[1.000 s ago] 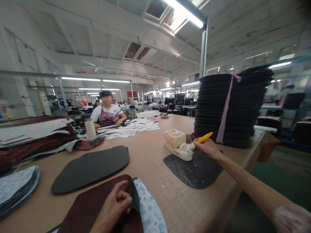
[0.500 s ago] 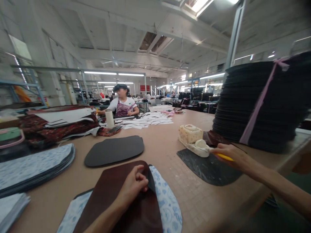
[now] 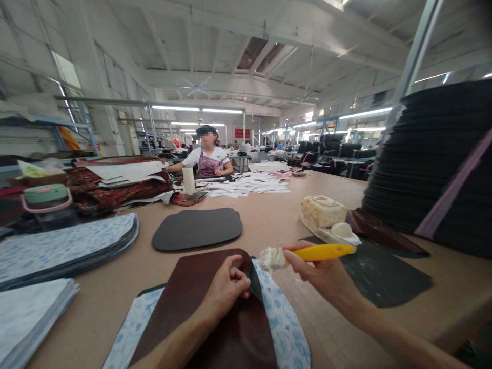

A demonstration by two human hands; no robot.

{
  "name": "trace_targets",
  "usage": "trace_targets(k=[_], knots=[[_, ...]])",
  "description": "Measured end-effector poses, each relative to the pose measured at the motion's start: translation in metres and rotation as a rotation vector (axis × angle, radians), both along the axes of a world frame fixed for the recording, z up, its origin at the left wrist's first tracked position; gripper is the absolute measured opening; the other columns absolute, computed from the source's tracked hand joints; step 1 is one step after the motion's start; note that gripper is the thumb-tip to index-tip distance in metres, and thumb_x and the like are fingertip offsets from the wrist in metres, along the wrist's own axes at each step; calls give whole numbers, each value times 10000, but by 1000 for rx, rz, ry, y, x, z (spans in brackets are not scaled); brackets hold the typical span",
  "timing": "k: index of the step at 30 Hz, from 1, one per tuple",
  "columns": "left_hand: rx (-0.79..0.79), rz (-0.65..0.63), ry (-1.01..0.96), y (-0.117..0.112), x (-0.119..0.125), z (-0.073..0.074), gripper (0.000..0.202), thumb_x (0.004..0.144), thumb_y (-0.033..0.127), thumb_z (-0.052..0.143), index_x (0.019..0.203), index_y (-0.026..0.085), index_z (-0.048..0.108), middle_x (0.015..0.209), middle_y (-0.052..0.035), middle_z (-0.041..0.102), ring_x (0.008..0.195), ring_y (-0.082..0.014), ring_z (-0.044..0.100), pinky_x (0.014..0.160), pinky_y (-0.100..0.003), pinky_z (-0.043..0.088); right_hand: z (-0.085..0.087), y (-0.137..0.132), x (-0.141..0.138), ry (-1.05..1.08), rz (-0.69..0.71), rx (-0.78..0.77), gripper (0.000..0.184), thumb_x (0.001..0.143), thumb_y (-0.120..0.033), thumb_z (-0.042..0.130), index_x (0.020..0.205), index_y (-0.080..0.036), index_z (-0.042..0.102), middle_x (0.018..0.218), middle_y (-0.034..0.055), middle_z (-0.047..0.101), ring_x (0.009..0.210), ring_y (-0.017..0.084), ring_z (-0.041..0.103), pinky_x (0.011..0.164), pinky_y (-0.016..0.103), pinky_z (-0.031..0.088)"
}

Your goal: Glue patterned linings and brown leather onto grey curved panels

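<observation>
My left hand [image 3: 227, 286] is closed on the edge of a dark brown leather piece [image 3: 192, 302], folding it back off a blue-patterned white piece [image 3: 286, 333] that lies under it. My right hand [image 3: 319, 274] grips a yellow-handled brush [image 3: 313, 252] whose bristles carry white paste, held just above the blue-patterned piece's right edge. A white tray with a block of paste [image 3: 323, 212] sits further back on a stained black mat [image 3: 384, 277].
A loose black piece [image 3: 198, 229] lies on the table ahead. Stacks of blue-patterned pieces [image 3: 65, 246] are at the left, a tall tied stack of black pieces [image 3: 434, 169] at the right. Across the table [image 3: 269, 215] a person sits among white papers, a bottle [image 3: 188, 179] beside them.
My right hand has left the paste tray and brought the brush, now loaded with white paste, left towards the folded-back leather. My left hand keeps its hold. The view has turned left.
</observation>
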State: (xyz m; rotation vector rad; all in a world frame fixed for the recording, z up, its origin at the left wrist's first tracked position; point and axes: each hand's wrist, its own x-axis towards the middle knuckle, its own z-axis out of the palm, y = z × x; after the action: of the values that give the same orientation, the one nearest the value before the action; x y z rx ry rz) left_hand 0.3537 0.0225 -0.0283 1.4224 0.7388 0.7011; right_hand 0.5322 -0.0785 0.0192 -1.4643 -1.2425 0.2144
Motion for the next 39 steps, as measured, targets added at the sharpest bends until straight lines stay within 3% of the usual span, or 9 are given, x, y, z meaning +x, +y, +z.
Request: trace_targets(k=[4,11,17,22,28,33,39], knots=[[-19,-7,-24,-1,-1,0,607,615,194,639,1159,122,378,612,77,522,464,-86,537,500,-208,410,-9,5,-21,-162,83,-11,171,783,-337,571,786,-209,683,716,30,704,617,188,640,531,243,489],[-38,7,-79,-4,-1,-1,710,625,155,616,1254,115,289,592,86,514,473,-87,526,513,-207,415,-10,3,-22,-385,148,-3,163,819,-296,533,756,-222,663,782,37,712,687,195,659,605,256,501],[-20,9,-98,-5,-2,0,704,621,143,608,1251,117,293,587,85,517,476,-93,523,509,-216,425,-14,5,-19,-252,80,-3,152,787,-322,584,814,-205,676,749,33,710,645,187,650,591,248,495],[-8,12,-104,-5,-1,-2,722,618,149,604,1262,111,279,590,86,513,473,-90,520,506,-213,421,-15,14,-22,-197,131,-54,165,788,-315,576,807,-187,679,693,22,697,582,168,625,531,225,476],[-3,11,-99,-4,0,-2,739,612,144,607,1270,96,275,580,89,520,453,-85,508,494,-211,418,-18,-15,-15,-197,203,-204,233,812,-380,554,855,-188,678,751,32,698,649,177,640,565,221,486],[6,9,-96,-4,0,-2,748,613,140,606,1276,79,264,562,101,505,452,-83,502,488,-204,415,-6,-30,-18,-185,216,-244,213,802,-372,551,846,-208,679,765,23,697,710,185,647,636,225,498],[13,1,-86,-5,-2,0,755,621,125,602,1290,82,253,584,92,520,467,-80,507,499,-204,425,19,-7,-27,-154,325,-255,182,761,-312,541,701,-184,656,689,13,671,645,168,613,559,212,463]])
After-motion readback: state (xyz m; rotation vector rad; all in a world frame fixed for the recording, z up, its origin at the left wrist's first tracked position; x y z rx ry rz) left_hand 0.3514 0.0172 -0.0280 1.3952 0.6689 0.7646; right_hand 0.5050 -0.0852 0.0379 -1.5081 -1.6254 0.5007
